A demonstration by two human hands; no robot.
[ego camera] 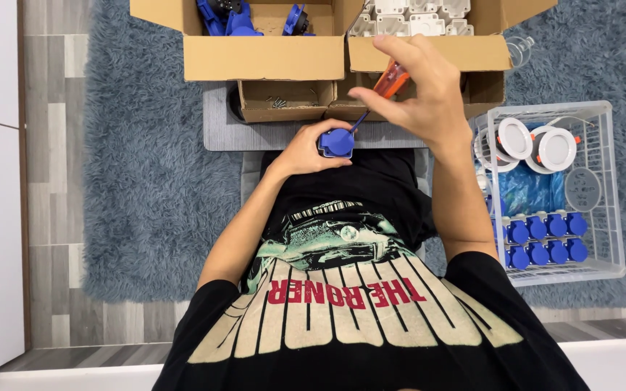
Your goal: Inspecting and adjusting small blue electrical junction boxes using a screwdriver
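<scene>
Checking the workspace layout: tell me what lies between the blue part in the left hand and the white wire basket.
In the head view, the person's right forearm crosses that stretch, over black shirt fabric. Nothing else lies between the blue part, held by the left hand, and the white wire basket.

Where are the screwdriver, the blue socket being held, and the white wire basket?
screwdriver (391, 80): head view, on its orange handle.
blue socket (339, 142): head view, on its round top.
white wire basket (612, 181): head view, on its right wall.

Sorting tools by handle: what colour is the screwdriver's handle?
Translucent orange, on the screwdriver in the right hand; head view.
</scene>
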